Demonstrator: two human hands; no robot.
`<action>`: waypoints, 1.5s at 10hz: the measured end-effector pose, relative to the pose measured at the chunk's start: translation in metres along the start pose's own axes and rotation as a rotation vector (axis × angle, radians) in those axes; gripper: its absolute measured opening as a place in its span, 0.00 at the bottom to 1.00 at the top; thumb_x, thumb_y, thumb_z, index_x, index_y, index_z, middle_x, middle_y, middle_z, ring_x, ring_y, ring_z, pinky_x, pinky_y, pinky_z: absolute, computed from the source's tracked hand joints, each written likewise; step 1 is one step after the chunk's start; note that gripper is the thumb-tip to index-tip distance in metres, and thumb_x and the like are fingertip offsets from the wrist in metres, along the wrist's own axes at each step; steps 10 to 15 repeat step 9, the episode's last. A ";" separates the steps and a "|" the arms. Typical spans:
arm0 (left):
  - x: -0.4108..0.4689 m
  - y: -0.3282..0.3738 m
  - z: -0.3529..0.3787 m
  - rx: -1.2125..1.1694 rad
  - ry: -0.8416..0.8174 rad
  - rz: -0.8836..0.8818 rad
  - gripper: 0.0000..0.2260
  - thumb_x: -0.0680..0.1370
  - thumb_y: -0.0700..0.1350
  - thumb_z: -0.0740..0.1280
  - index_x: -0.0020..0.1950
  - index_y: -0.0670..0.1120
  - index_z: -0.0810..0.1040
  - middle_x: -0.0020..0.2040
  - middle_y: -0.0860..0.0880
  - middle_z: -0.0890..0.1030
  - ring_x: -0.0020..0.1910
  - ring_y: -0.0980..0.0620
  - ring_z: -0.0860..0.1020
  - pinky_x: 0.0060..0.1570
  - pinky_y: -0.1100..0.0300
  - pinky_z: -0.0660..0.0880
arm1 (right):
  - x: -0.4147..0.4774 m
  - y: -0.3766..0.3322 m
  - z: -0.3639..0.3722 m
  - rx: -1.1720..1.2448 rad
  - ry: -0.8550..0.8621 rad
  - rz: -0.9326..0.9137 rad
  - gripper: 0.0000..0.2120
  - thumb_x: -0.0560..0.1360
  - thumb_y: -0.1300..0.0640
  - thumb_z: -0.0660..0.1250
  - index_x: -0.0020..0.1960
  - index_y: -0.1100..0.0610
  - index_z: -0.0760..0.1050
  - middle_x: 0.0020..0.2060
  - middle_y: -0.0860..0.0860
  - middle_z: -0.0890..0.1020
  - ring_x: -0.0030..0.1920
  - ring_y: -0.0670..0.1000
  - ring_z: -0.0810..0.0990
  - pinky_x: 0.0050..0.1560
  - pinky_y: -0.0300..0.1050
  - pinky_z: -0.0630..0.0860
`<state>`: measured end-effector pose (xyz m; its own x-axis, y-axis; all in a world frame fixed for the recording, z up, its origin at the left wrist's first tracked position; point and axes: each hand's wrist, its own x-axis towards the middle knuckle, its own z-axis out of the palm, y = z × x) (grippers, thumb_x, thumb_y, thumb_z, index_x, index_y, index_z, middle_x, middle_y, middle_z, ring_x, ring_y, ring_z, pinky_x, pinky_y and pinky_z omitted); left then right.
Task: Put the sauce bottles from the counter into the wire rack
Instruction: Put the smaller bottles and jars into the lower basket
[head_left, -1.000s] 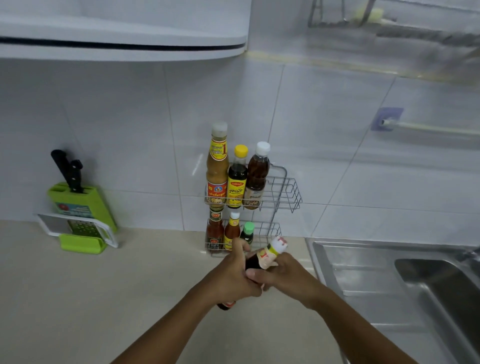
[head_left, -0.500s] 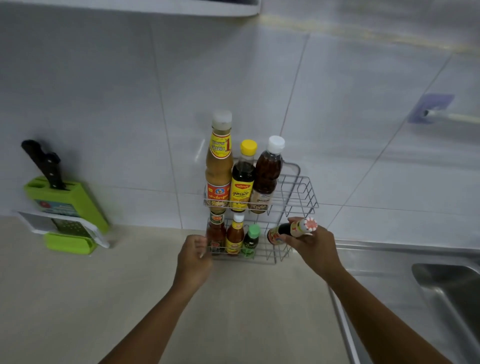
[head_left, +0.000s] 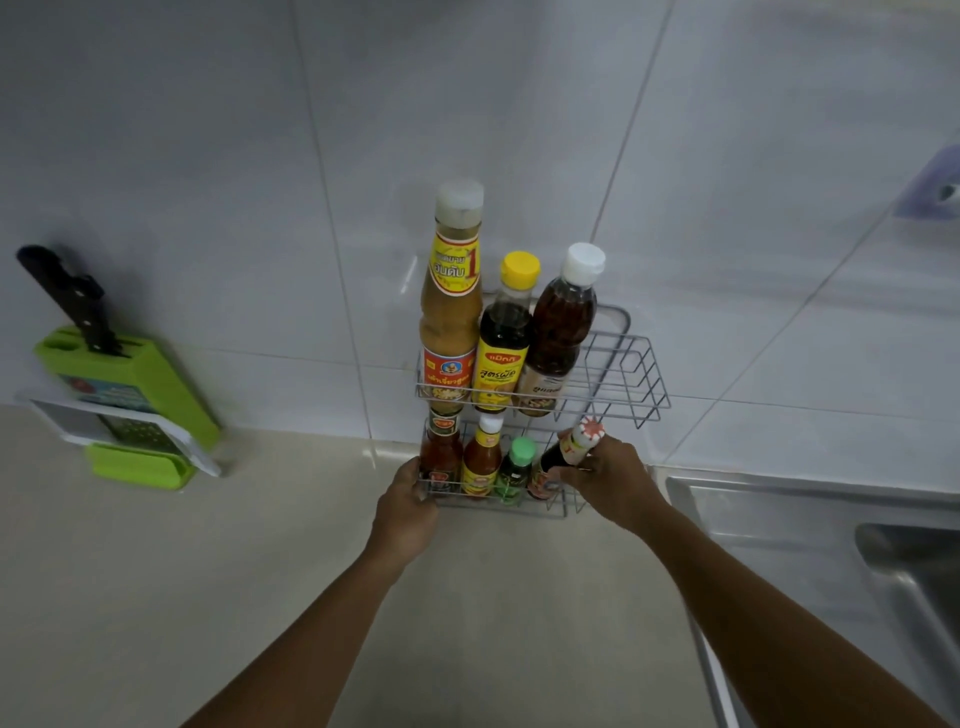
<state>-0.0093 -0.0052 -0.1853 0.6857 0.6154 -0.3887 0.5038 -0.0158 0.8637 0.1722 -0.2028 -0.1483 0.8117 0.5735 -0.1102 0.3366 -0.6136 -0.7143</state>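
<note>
The tiled wall fills the upper part of the head view. Below it, the beige desk runs from the left edge to the steel sink at the right. A purple wall hook shows at the right edge, blurred.

The two-tier wire rack stands on the desk against the wall, just left of the sink. Its upper tier holds three tall bottles, upright in a row: a tan sauce bottle with a pale cap at the left, a dark bottle with a yellow cap in the middle, and a brown bottle with a white cap at the right. The right part of the upper tier is bare wire.

A green knife block stands at the far left, with a black knife handle rising from it and a white-framed grater leaning in front.

The lower tier holds three small bottles, upright: a red sauce bottle, an orange sauce bottle with a white cap, and a small green-capped bottle.

The left hand is closed on the lower tier's front-left corner, fingers curled over the wire. The right hand is clamped on a dark bottle with a red-and-white cap. This bottle is tilted, cap up and to the right, with its base inside the lower tier just right of the green-capped bottle.
</note>
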 end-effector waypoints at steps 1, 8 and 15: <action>0.001 -0.001 -0.001 0.020 0.001 0.012 0.28 0.75 0.34 0.60 0.73 0.54 0.70 0.59 0.55 0.78 0.64 0.48 0.77 0.55 0.58 0.70 | 0.006 0.002 0.002 -0.032 -0.045 -0.003 0.20 0.72 0.61 0.78 0.62 0.56 0.79 0.49 0.50 0.83 0.50 0.50 0.83 0.42 0.30 0.74; -0.009 0.017 -0.014 0.148 -0.071 0.029 0.24 0.78 0.42 0.67 0.75 0.50 0.69 0.72 0.46 0.75 0.70 0.45 0.73 0.59 0.59 0.69 | -0.025 0.008 0.024 -0.036 -0.124 0.038 0.30 0.74 0.56 0.74 0.74 0.53 0.68 0.66 0.51 0.80 0.66 0.55 0.78 0.58 0.43 0.72; -0.025 0.017 -0.021 0.159 -0.087 0.045 0.26 0.79 0.42 0.67 0.76 0.48 0.66 0.74 0.45 0.73 0.72 0.45 0.71 0.62 0.59 0.69 | -0.044 0.001 0.024 -0.002 -0.093 0.036 0.31 0.76 0.57 0.73 0.76 0.52 0.66 0.65 0.50 0.79 0.64 0.54 0.78 0.57 0.42 0.72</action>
